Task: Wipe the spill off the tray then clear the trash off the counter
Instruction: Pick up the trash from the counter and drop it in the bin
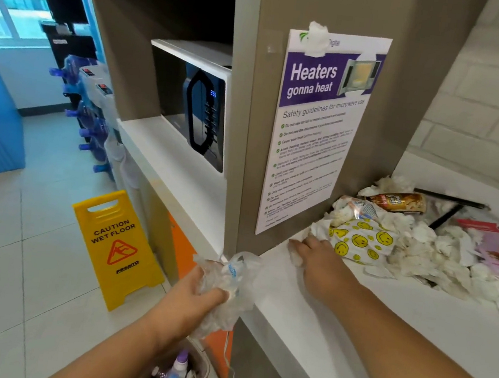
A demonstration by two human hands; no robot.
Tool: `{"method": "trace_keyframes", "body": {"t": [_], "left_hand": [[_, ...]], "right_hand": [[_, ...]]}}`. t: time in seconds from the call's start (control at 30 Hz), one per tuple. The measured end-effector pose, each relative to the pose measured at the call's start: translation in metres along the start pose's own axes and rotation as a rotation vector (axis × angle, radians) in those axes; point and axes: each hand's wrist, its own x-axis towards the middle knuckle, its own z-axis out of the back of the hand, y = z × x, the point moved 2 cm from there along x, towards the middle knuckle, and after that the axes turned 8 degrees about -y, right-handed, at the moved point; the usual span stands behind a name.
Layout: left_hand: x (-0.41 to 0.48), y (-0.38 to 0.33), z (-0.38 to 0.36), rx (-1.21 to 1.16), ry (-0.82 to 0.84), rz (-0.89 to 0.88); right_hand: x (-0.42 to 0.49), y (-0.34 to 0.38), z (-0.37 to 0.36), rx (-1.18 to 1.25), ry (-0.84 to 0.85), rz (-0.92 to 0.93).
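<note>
From the head camera, my left hand (195,294) is closed tight around a crumpled wad of clear plastic wrap (228,282), held just off the front edge of the white counter (382,322) and above the grey waste bin (206,367), where 1 purple-capped plastic bottle (178,367) lies. My right hand (320,262) lies palm down on the counter, fingers curled over a small white tissue wad (296,255), beside the heap of trash. That heap sits well back on the counter: a white wrapper printed with yellow smiley faces (360,240), a brown drink can (399,201) lying on its side, crumpled white tissues (440,251), a red packet (492,227) and 2 thin black bars (452,200). On the floor to the left stands a yellow wet-floor sign (114,248).
</note>
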Motion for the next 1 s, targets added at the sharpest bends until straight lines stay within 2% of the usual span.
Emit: {"method": "trace_keyframes", "body": {"t": [0.17,0.27,0.47,0.57,0.63,0.73,1.0], "left_hand": [[0.003,0.001,0.007,0.039,0.013,0.008],[0.005,0.001,0.008,0.040,0.032,0.010],[0.005,0.000,0.002,0.053,0.094,0.006],[0.004,-0.002,-0.001,0.058,0.131,-0.013],[0.005,-0.003,-0.003,0.048,0.146,-0.017],[0.006,-0.005,-0.005,0.065,0.158,-0.029],[0.011,-0.008,-0.016,0.105,0.159,-0.052]], "right_hand": [[-0.017,-0.008,-0.005,0.292,-0.186,-0.099],[-0.029,-0.004,0.006,0.546,-0.338,-0.223],[-0.033,-0.005,0.051,1.062,-0.576,-0.505],[-0.036,-0.010,0.085,1.244,-0.642,-0.571],[-0.039,-0.011,0.102,1.335,-0.663,-0.563],[-0.048,-0.012,0.117,1.333,-0.712,-0.538],[-0.061,-0.012,0.149,1.531,-0.831,-0.331]]}}
